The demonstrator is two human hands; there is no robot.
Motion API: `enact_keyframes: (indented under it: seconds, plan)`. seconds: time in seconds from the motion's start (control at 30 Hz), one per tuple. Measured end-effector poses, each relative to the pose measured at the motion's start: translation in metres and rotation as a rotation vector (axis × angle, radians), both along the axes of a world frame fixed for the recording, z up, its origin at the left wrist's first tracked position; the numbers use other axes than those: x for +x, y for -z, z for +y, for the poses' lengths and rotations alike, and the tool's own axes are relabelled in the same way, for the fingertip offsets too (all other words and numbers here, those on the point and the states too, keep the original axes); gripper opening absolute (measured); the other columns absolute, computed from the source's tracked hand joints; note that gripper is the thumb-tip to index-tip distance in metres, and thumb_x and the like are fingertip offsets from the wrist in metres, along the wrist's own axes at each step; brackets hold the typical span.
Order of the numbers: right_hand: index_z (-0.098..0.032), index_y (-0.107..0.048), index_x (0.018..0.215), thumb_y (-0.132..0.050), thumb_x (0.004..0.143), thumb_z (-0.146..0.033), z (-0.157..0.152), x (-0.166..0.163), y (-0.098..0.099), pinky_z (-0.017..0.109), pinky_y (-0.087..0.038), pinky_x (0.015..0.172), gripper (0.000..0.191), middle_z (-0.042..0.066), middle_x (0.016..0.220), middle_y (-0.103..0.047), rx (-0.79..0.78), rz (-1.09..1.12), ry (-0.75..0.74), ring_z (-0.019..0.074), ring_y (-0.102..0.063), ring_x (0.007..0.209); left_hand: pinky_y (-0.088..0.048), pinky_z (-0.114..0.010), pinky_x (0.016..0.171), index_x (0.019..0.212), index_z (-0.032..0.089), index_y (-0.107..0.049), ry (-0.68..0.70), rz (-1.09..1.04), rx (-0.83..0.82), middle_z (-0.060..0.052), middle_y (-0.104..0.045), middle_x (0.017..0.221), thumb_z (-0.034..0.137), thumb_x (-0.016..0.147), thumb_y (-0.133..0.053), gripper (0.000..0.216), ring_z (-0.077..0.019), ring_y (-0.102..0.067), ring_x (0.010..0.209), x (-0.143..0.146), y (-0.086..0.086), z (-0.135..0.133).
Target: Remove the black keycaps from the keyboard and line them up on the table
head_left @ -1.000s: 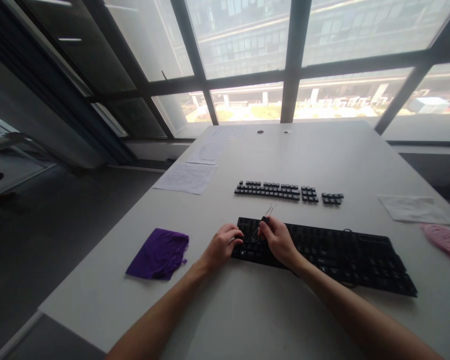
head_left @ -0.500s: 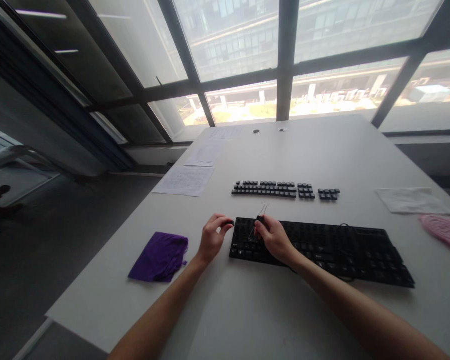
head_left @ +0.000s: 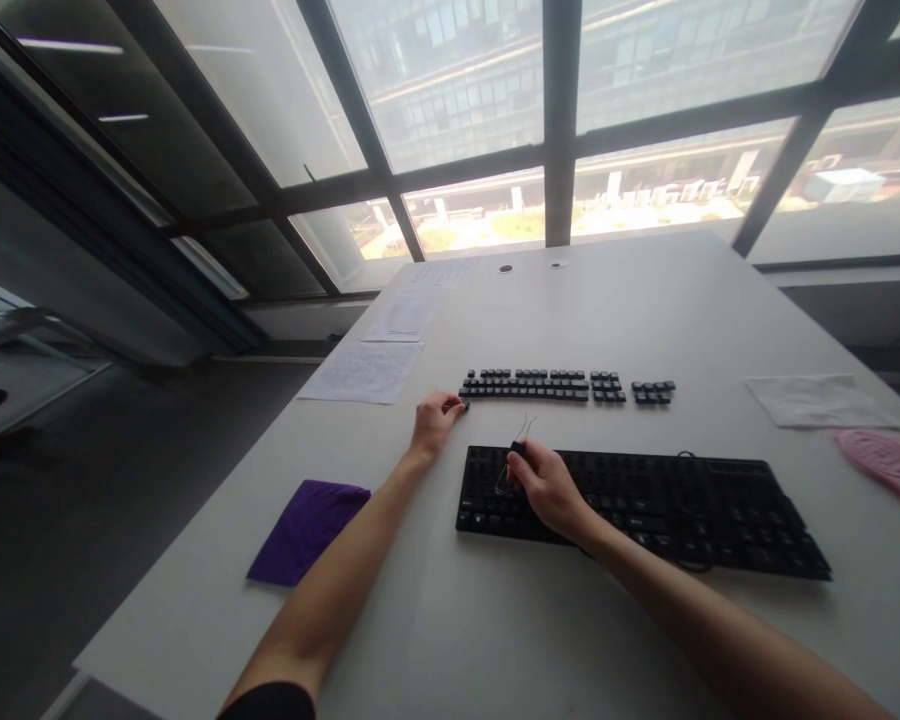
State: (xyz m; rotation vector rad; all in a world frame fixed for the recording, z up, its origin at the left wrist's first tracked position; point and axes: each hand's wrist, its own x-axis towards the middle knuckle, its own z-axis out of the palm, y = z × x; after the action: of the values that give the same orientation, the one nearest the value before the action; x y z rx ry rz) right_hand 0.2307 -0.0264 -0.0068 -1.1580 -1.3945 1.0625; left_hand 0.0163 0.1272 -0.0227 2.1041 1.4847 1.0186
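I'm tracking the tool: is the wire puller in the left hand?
No, the right hand holds the wire puller over the keyboard, while the left hand has a keycap at its fingertips.

The person's left hand [head_left: 435, 424] pinches a black keycap [head_left: 465, 406] near rows of loose keycaps [head_left: 525, 388]; the right hand [head_left: 549, 488] holds a wire keycap puller [head_left: 518, 447] over the keyboard [head_left: 667, 500].

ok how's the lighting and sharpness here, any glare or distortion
Head view: backlight washes out the lower window panes; head view: the keyboard looks dark, its lettering mostly unreadable; head view: window bars fan outward, suggesting a wide lens; head view: the keycap in the left hand is indistinct.
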Motion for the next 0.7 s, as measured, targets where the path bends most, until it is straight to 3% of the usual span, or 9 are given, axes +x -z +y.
enact_keyframes:
  seconds: [0.7]
  plan:
    - [-0.019, -0.056, 0.079, -0.051, 0.097, -0.038, -0.0020, -0.0005, -0.0017, 0.026, -0.041, 0.060, 0.026, 0.001, 0.070, -0.062, -0.024, 0.026, 0.016, 0.0155, -0.055, 0.061, -0.056, -0.027, 0.069, 0.081, 0.017, -0.071, 0.010, -0.083, 0.099, -0.004, -0.066, 0.089, 0.023, 0.080, -0.071, 0.006, -0.0152, -0.064, 0.075, -0.0007, 0.0026, 0.0092]
